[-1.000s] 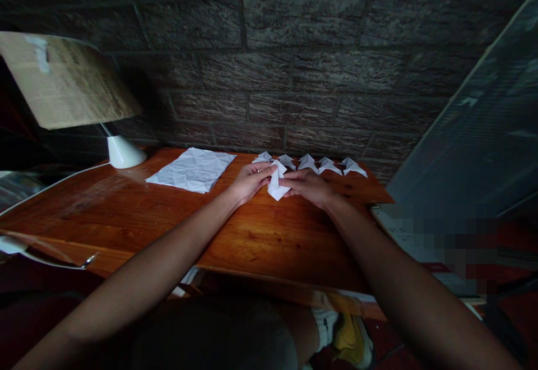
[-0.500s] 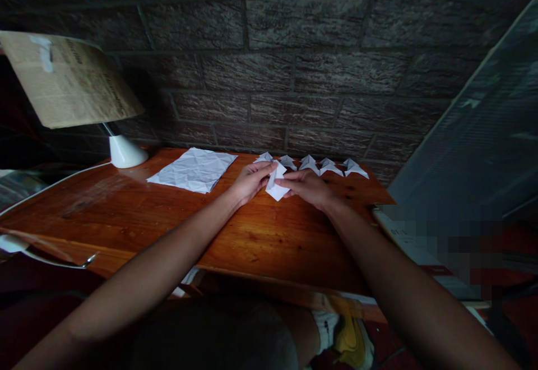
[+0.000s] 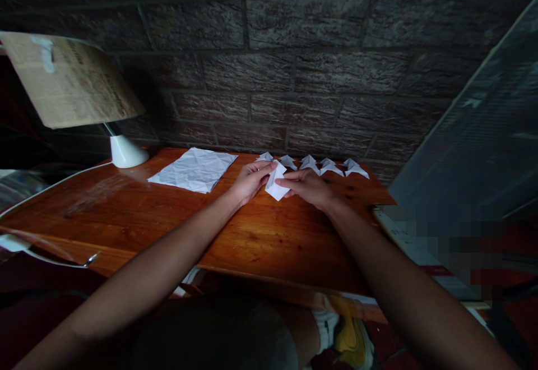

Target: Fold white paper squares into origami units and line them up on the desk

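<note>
A small white piece of folded paper [image 3: 276, 188] is held between my two hands, above the wooden table [image 3: 252, 246]. My left hand [image 3: 251, 180] pinches its upper left side, thumb on top. My right hand [image 3: 309, 186] grips the right edge with the thumb laid across the paper's face; its other fingers are partly hidden beneath. Just behind my hands, several folded paper shapes [image 3: 309, 162] with raised points stand in a row along the wall. To the left lies a creased white sheet of paper [image 3: 193, 169], flat on the table.
A lamp with a white base [image 3: 126, 152] and a paper-covered shade [image 3: 75, 84] stands at the table's left end, its cord running over the edge. A dark brick wall [image 3: 269, 67] rises behind. At the right is a pale board [image 3: 403, 235], partly blurred out.
Both hands keep almost the same hold on the folded paper. No clear movement of the paper or the other things shows.
</note>
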Tool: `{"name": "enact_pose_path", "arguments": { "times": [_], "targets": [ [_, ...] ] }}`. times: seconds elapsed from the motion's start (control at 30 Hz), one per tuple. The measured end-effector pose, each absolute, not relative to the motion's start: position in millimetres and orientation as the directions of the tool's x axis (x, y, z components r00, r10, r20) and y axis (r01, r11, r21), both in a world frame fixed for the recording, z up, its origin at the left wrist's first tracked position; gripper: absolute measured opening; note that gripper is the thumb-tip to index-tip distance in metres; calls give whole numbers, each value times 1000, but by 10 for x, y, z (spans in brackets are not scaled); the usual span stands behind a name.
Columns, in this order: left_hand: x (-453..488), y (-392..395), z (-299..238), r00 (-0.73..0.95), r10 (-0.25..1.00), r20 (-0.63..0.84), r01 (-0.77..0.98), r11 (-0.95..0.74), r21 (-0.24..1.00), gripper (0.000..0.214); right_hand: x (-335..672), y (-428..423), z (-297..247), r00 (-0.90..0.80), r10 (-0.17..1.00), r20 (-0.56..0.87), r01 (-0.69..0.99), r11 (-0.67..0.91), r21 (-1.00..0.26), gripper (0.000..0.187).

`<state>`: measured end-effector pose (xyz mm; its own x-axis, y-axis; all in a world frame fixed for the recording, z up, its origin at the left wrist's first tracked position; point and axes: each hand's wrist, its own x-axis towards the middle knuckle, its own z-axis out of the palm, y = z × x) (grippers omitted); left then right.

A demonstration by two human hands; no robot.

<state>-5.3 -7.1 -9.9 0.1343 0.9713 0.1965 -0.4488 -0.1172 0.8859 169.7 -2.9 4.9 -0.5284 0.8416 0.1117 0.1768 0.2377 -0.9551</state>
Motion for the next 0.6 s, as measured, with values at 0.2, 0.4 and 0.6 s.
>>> {"name": "enact_pose_path", "arguments": {
  "times": [0.2, 0.4, 0.6],
  "targets": [
    [-32, -57, -118, 91, 967, 236, -439, -174, 882, 32, 1687, -47, 61, -523, 846, 105, 177, 229, -957, 31],
    [-60, -41, -153, 115, 961, 251, -397, -187, 898, 28, 1694, -63, 75, -516, 850, 103, 171, 220, -960, 27],
    [-87, -22, -167, 137, 959, 247, -385, -178, 906, 29, 1704, -55, 59, -523, 848, 90, 172, 208, -963, 26]
  ]
}}
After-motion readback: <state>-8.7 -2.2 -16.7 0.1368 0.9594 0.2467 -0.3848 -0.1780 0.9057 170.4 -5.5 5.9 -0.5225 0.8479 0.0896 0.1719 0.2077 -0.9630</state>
